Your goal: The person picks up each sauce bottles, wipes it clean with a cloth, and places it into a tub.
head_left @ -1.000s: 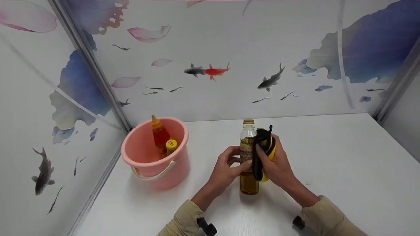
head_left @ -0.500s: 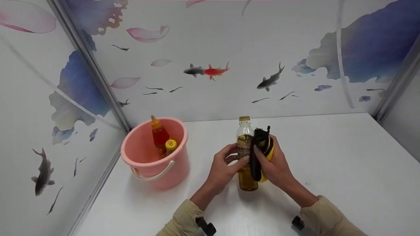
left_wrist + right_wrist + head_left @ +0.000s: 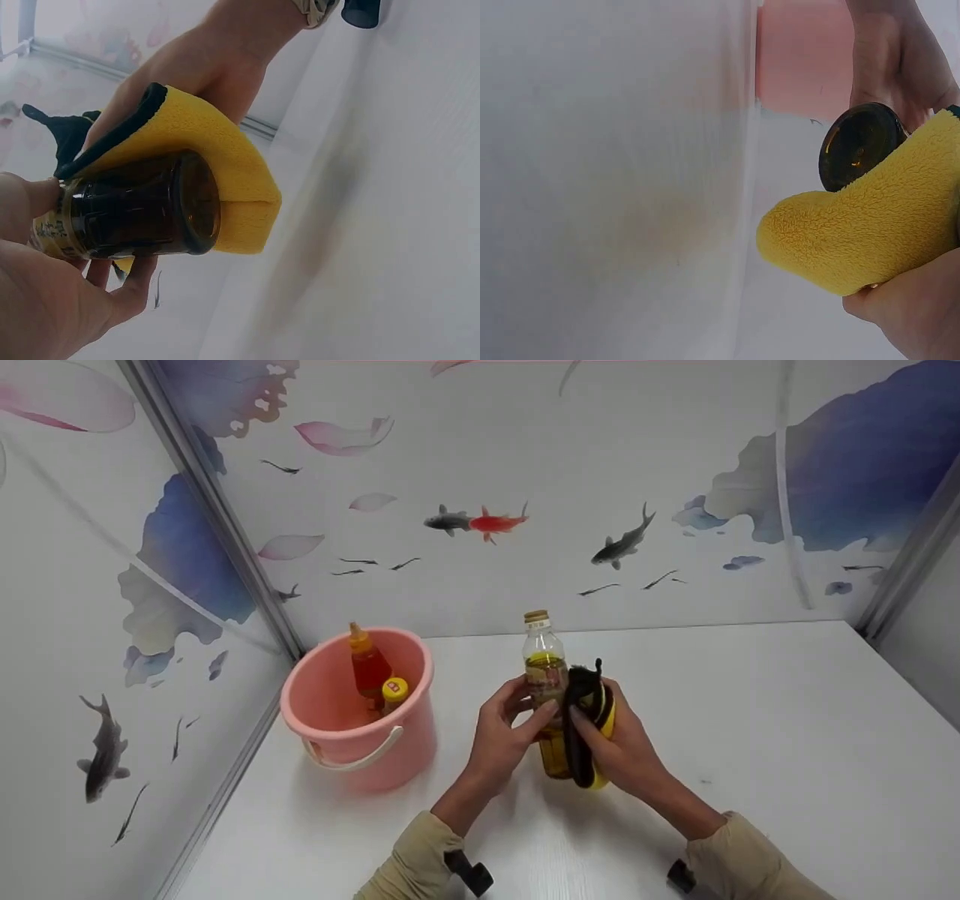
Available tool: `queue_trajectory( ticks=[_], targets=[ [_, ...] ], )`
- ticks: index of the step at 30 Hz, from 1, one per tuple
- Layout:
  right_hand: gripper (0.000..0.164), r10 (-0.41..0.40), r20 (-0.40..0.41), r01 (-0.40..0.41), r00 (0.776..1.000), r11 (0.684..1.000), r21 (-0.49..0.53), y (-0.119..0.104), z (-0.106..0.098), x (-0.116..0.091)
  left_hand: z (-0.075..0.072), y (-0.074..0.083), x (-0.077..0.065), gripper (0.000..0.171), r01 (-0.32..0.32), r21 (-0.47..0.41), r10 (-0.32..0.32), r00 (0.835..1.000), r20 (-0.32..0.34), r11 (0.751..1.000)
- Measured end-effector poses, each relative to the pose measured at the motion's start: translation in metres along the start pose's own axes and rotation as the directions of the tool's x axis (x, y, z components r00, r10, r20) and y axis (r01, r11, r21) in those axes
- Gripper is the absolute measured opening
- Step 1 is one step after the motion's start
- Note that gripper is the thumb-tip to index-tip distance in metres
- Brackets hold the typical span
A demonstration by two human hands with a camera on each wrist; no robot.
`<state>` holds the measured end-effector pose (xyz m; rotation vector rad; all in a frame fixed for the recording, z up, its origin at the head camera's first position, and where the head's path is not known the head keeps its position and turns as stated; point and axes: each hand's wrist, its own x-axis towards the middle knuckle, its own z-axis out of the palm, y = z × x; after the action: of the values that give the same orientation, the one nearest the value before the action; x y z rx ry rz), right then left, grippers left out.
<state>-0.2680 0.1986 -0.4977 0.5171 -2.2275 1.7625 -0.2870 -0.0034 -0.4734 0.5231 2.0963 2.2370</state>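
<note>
My left hand (image 3: 501, 735) grips a clear glass bottle of yellow-brown oil (image 3: 545, 667) around its labelled middle. The bottle has a gold cap and leans slightly, its top toward the left. In the left wrist view, the base of the oil bottle (image 3: 142, 210) is held up off the table. My right hand (image 3: 626, 746) holds a folded yellow and black cloth (image 3: 589, 720) against the bottle's right side. Seen from the right wrist, the fluffy yellow side of the cloth (image 3: 870, 214) lies along the bottle beside its round base (image 3: 859, 146).
A pink bucket (image 3: 416, 750) with a white handle stands on the white table (image 3: 765, 735) to the left. Inside it are a red squeeze bottle (image 3: 370, 667) with an orange nozzle and a yellow-capped jar (image 3: 394, 691). Printed walls (image 3: 465, 442) enclose the table's back and sides.
The bottle has moved left and upward in the head view, and now tilts with its top leftward. Both hands have shifted slightly left with the bottle and cloth.
</note>
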Motion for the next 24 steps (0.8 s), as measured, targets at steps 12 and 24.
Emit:
queue_trajectory(
  ticks=[12, 24],
  targets=[
    [0.049, 0.029, 0.002, -0.029, 1.0, 0.999, -0.028, -0.0006, 0.0009, 0.0001, -0.0022, 0.0003, 0.0006, 0.059, 0.067, -0.045, -0.065, 0.998, 0.026, 0.997],
    [0.05, 0.004, -0.044, -0.004, 0.999, 1.0, 0.01, -0.0041, -0.0075, 0.0039, 0.0037, -0.0075, -0.0024, 0.054, 0.126, -0.064, -0.116, 0.982, 0.15, 0.99]
  ],
)
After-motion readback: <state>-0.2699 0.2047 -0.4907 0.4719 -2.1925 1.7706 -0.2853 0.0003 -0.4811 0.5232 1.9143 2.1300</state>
